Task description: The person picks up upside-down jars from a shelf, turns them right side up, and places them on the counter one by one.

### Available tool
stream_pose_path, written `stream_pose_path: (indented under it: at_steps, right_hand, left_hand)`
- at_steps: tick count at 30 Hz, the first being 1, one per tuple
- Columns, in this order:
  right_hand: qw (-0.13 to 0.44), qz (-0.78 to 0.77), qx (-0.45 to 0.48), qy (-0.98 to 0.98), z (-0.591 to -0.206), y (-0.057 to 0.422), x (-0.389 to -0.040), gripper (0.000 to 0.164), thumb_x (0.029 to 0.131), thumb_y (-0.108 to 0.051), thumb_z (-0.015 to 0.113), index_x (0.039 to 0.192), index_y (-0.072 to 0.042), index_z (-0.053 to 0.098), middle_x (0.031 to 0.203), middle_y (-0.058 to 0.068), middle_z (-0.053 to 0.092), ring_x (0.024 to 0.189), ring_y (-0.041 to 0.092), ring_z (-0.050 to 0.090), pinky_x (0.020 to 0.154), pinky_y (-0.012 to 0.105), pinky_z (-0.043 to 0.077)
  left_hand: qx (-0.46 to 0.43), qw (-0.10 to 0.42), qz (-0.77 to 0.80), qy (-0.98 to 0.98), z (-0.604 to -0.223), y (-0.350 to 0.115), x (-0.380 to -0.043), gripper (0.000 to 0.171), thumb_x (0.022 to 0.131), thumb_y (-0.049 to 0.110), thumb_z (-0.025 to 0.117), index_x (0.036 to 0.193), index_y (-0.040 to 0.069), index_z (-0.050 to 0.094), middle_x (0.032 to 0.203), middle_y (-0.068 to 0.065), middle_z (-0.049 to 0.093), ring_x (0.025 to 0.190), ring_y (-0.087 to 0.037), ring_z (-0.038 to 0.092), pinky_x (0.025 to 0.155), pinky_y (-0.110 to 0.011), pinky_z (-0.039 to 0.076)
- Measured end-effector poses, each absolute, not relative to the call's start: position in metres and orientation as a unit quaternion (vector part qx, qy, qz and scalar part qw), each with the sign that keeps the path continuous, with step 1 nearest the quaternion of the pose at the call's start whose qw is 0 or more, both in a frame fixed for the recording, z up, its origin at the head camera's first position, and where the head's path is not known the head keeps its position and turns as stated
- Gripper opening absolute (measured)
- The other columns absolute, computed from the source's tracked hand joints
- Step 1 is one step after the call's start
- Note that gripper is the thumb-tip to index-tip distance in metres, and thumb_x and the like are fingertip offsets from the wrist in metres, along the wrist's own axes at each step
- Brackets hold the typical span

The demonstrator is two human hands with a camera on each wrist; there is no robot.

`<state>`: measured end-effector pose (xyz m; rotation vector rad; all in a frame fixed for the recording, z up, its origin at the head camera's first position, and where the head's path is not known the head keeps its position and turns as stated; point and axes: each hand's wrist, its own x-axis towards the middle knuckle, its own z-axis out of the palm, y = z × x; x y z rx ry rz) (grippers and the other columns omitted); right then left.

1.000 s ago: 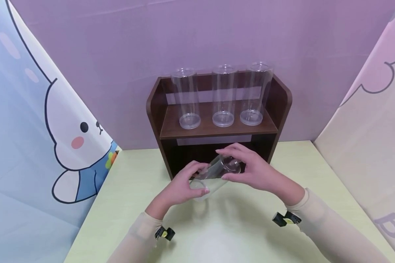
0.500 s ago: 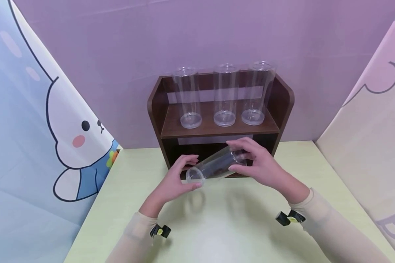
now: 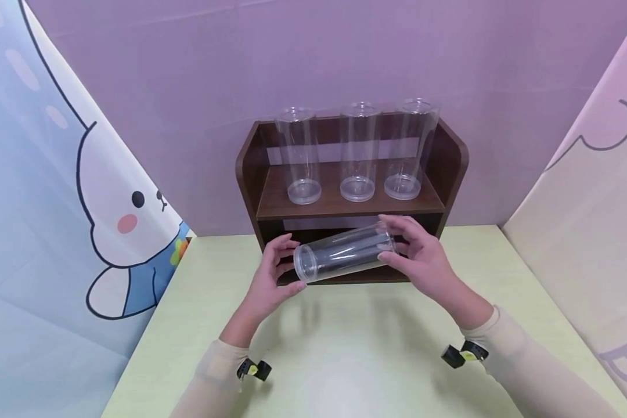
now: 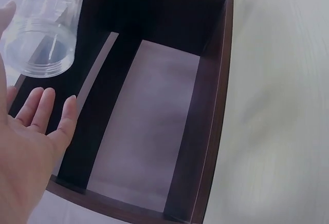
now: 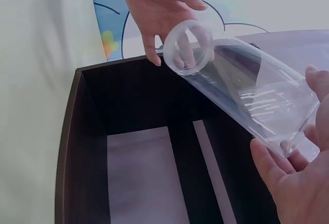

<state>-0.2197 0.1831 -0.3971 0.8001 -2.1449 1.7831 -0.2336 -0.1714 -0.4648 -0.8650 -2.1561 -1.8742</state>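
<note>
A clear plastic cylinder jar (image 3: 345,253), tipped nearly on its side, hangs in front of the shelf's lower opening. My right hand (image 3: 423,258) holds its right end between thumb and fingers; the right wrist view shows those fingers (image 5: 270,165) under that end. At the other end, with its ridged rim (image 4: 41,62), is my left hand (image 3: 271,276), thumb and fingers spread around it. In the left wrist view the left fingers (image 4: 43,111) are relaxed, with a gap between them and the rim.
A dark brown two-tier shelf (image 3: 350,210) stands on the pale table (image 3: 334,348) against a purple backdrop. On its top tier stand three clear cylinder jars: left (image 3: 304,193), middle (image 3: 357,190) and right (image 3: 402,188). Printed cloths (image 3: 120,191) flank the table.
The jar has risen and turned from a steep slant to nearly level. My right hand has moved up and right with it; my left hand has shifted left and loosened from its end.
</note>
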Motion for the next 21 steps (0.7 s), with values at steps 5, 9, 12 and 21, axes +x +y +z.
stream_pose_path:
  at_steps: [5,9,12,21]
  right_hand:
    - [0.112,0.636,0.263,-0.716,-0.404,0.181,-0.220,0.065,0.095,0.014,0.078,0.155,-0.005,0.060,0.138,0.011,0.065,0.125,0.019,0.065,0.098,0.026,0.061]
    - [0.109,0.649,0.263,-0.706,-0.409,0.180,-0.220,0.065,0.095,0.016,0.077,0.154,-0.005,0.060,0.139,0.013,0.066,0.127,0.019,0.065,0.100,0.027,0.061]
    - [0.108,0.655,0.265,-0.699,-0.411,0.179,-0.220,0.066,0.094,0.018,0.076,0.154,-0.004,0.060,0.139,0.014,0.066,0.127,0.020,0.066,0.099,0.028,0.061]
    - [0.095,0.669,0.258,-0.690,-0.416,0.178,-0.222,0.064,0.097,0.016,0.075,0.156,-0.002,0.058,0.139,0.014,0.066,0.128,0.019,0.067,0.099,0.032,0.062]
  left_hand:
    - [-0.297,0.082,-0.639,-0.705,-0.467,-0.167,-0.235,0.098,0.086,0.004,0.093,0.166,0.008,0.036,0.154,-0.017,0.050,0.138,-0.033,0.056,0.110,-0.036,0.055]
    - [-0.293,0.083,-0.638,-0.708,-0.466,-0.163,-0.234,0.102,0.083,-0.006,0.090,0.168,0.008,0.034,0.156,-0.015,0.049,0.138,-0.030,0.056,0.109,-0.037,0.056]
    - [-0.292,0.082,-0.640,-0.706,-0.464,-0.161,-0.233,0.104,0.082,-0.011,0.087,0.169,0.011,0.034,0.157,-0.015,0.048,0.140,-0.030,0.055,0.109,-0.037,0.057]
    - [-0.287,0.073,-0.643,-0.706,-0.464,-0.160,-0.231,0.087,0.085,-0.012,0.087,0.160,0.008,0.048,0.157,-0.012,0.048,0.134,-0.030,0.056,0.107,-0.039,0.059]
